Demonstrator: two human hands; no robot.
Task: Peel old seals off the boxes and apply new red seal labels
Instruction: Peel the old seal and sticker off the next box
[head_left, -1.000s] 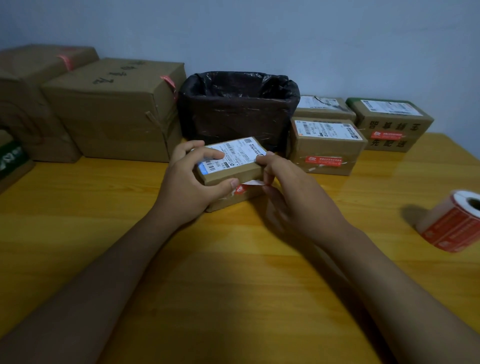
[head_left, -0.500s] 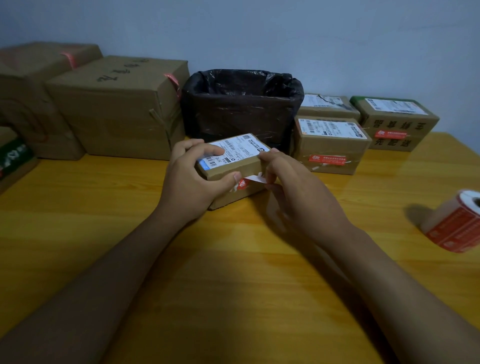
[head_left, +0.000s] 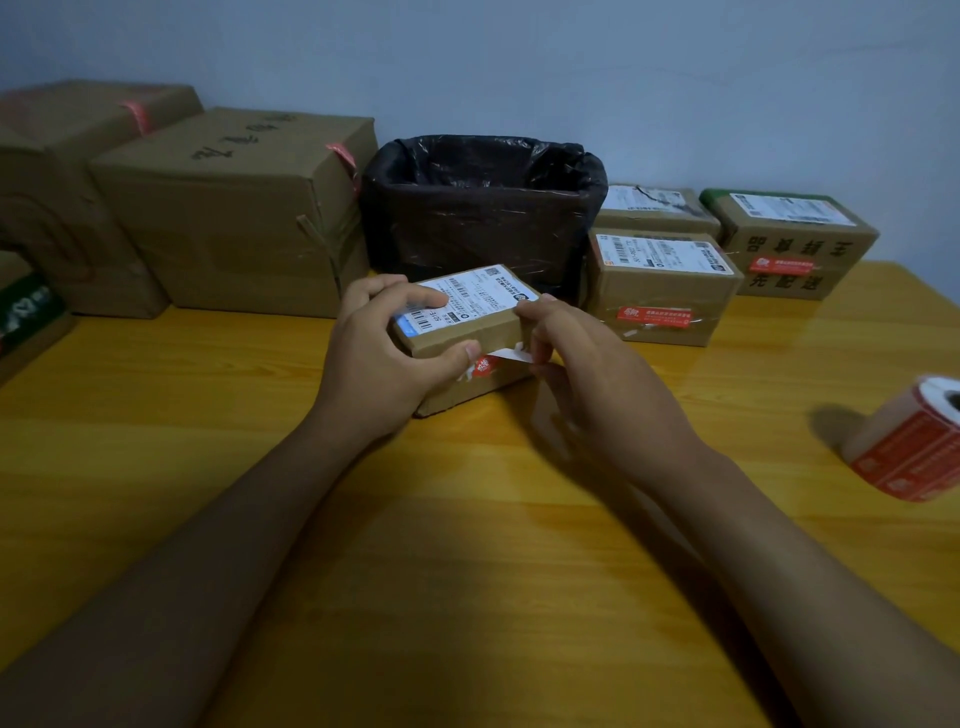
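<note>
A small cardboard box (head_left: 483, 327) with a white shipping label on top is tilted up off the wooden table (head_left: 467, 519). My left hand (head_left: 379, 353) grips its left end, fingers on top and thumb on the front face. An old red seal (head_left: 496, 361) on that front face is partly lifted, its white underside showing. My right hand (head_left: 582, 358) pinches the loose end of the seal at the box's right corner. A roll of red seal labels (head_left: 914, 441) lies on the table at the far right.
A bin lined with a black bag (head_left: 483, 208) stands behind the box. Two large cartons (head_left: 234, 208) are at the back left. Three smaller boxes (head_left: 660, 280) sit at the back right, two showing red seals. A green-printed box (head_left: 26, 322) is at the left edge.
The seal has come a little further off the front face as my right hand pulls it to the right. The box stays tilted in my left hand.
</note>
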